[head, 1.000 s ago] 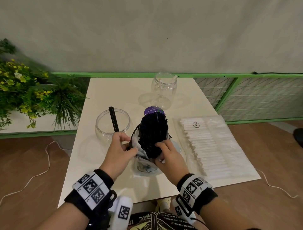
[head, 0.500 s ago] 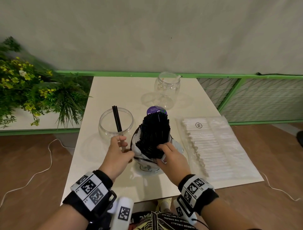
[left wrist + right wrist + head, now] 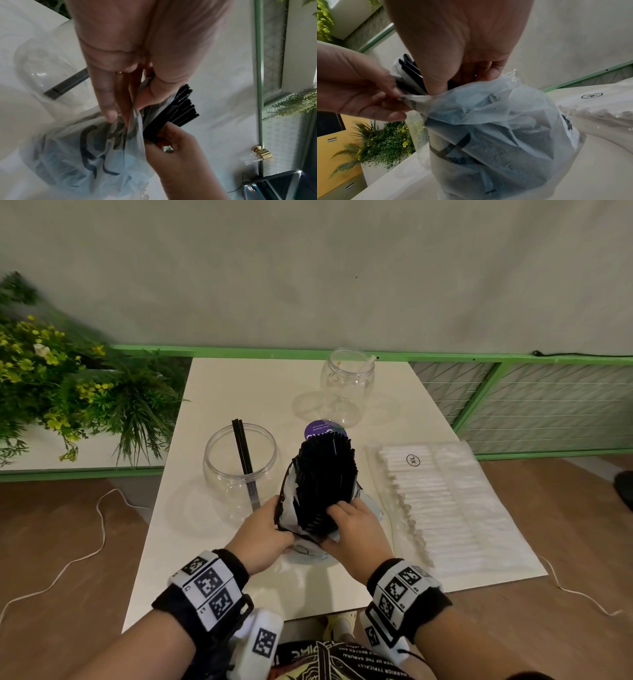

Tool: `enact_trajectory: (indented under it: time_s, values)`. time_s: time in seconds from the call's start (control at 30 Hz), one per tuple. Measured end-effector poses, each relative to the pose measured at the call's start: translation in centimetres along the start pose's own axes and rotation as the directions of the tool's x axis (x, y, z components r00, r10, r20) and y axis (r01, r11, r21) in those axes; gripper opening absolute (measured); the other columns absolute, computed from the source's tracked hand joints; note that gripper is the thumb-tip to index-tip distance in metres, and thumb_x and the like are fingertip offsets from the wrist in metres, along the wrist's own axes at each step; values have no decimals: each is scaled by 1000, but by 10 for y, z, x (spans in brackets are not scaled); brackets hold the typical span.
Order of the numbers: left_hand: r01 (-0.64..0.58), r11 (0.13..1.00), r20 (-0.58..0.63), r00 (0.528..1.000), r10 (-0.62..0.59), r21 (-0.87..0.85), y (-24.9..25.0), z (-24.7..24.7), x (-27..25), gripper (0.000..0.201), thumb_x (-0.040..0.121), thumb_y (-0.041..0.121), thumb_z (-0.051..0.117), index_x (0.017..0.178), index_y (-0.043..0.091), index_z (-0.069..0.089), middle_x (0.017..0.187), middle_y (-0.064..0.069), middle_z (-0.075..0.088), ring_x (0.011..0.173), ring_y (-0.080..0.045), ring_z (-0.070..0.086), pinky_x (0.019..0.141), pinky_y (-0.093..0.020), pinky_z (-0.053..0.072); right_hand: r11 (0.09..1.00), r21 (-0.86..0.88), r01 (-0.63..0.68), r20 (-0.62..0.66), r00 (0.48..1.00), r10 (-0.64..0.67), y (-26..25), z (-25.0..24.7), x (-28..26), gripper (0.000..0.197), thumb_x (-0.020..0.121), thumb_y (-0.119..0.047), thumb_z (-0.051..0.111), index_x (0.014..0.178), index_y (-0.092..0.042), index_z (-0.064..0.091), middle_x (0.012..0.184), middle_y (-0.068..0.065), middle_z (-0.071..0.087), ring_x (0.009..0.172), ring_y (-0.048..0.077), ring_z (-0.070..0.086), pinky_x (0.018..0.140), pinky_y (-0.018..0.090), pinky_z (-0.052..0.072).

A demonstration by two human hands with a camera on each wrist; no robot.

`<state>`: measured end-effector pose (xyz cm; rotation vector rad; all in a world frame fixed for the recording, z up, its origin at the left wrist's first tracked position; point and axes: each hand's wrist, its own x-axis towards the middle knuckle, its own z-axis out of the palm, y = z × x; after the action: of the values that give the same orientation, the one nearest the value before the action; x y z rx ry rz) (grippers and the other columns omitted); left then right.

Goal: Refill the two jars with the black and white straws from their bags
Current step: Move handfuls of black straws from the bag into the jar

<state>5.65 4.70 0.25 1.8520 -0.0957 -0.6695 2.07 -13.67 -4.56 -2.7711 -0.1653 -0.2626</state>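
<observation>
The translucent bag of black straws (image 3: 291, 501) stands upright at the table's middle, and the black straws (image 3: 323, 474) stick out of its top. My left hand (image 3: 277, 515) pinches the bag's left edge (image 3: 135, 112) between thumb and fingers. My right hand (image 3: 337, 510) grips the black straw bundle (image 3: 173, 112) from the right, fingers curled round it at the bag's mouth (image 3: 471, 86). The near clear jar (image 3: 239, 470) at the left holds two black straws (image 3: 244, 453). The far clear jar (image 3: 347, 385) stands behind. The flat bag of white straws (image 3: 445, 501) lies to the right.
A planter of green and yellow plants (image 3: 68, 392) borders the table's left side. A green rail (image 3: 479, 359) and wire fence run along the back and right. White cables (image 3: 99, 518) lie on the wooden floor either side of the table (image 3: 239, 594).
My left hand, beside the near jar half a second ago, has come back to the bag's left edge. My right hand has stayed on the straw bundle.
</observation>
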Motion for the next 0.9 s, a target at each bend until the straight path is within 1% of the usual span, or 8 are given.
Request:
enact_trajectory:
  time_s: [0.17, 0.3, 0.47, 0.57, 0.63, 0.7, 0.8, 0.9]
  values:
    - [-64, 998, -1, 998, 64, -13, -1, 4, 4, 52, 60, 24, 70, 109, 31, 56, 100, 2, 69, 93, -19, 65, 84, -44, 56, 1000, -5, 19, -9, 1000, -19, 4, 5, 3, 35, 67, -43, 79, 88, -19, 64, 83, -6, 61, 82, 23, 51, 66, 38, 51]
    - [-106, 994, -43, 993, 108, 36, -2, 3, 6, 51, 60, 39, 68, 109, 35, 57, 99, 9, 70, 94, -11, 65, 84, -33, 53, 999, 42, 31, -48, 998, -29, 5, 1, 5, 25, 69, -34, 75, 87, -21, 64, 83, -7, 60, 83, 22, 50, 68, 38, 50]
    - [-118, 987, -98, 987, 128, 106, -4, 3, 8, 34, 79, 12, 66, 109, 27, 59, 99, 7, 70, 95, -11, 64, 86, -31, 51, 978, 206, 8, -243, 969, 44, 3, -24, 9, 25, 76, -11, 75, 99, -11, 63, 84, -7, 57, 83, 17, 50, 71, 22, 40]
    - [-128, 987, -112, 984, 138, 98, -4, 3, 9, 32, 81, 11, 65, 109, 26, 60, 99, 7, 70, 96, -11, 64, 87, -32, 51, 938, 340, -68, -321, 929, 183, 4, -46, 17, 45, 82, -12, 73, 123, -10, 54, 99, 0, 61, 89, 20, 59, 77, 13, 37]
    - [-133, 988, -118, 983, 142, 84, -3, 4, 9, 31, 80, 13, 66, 108, 26, 60, 99, 6, 71, 95, -10, 65, 88, -33, 52, 917, 397, -43, -346, 918, 193, 9, -57, 22, 64, 84, -14, 70, 136, -27, 35, 116, 5, 60, 96, 16, 60, 81, 19, 44]
    - [-145, 986, -116, 981, 153, 79, -4, 5, 10, 30, 79, 15, 67, 107, 26, 61, 98, 7, 71, 94, -9, 65, 85, -29, 52, 952, 302, 38, -464, 879, 112, 16, -61, 27, 78, 82, -12, 72, 140, -30, 22, 123, 5, 49, 97, 17, 56, 76, 27, 50]
    - [-156, 985, -108, 981, 164, 79, -4, 6, 11, 30, 81, 12, 67, 108, 25, 61, 99, 8, 71, 94, -6, 64, 80, -21, 50, 982, 183, 57, -574, 816, 60, 27, -60, 33, 87, 80, -14, 74, 144, -27, 18, 135, 4, 30, 119, 19, 42, 96, 40, 48]
    - [-166, 983, -96, 980, 174, 83, -6, 5, 12, 31, 82, 11, 66, 108, 26, 61, 100, 9, 71, 95, -5, 64, 77, -17, 47, 983, 163, 87, -543, 840, 15, 28, -60, 35, 77, 86, -19, 69, 147, -25, 22, 150, 4, 22, 133, 18, 31, 108, 47, 37]
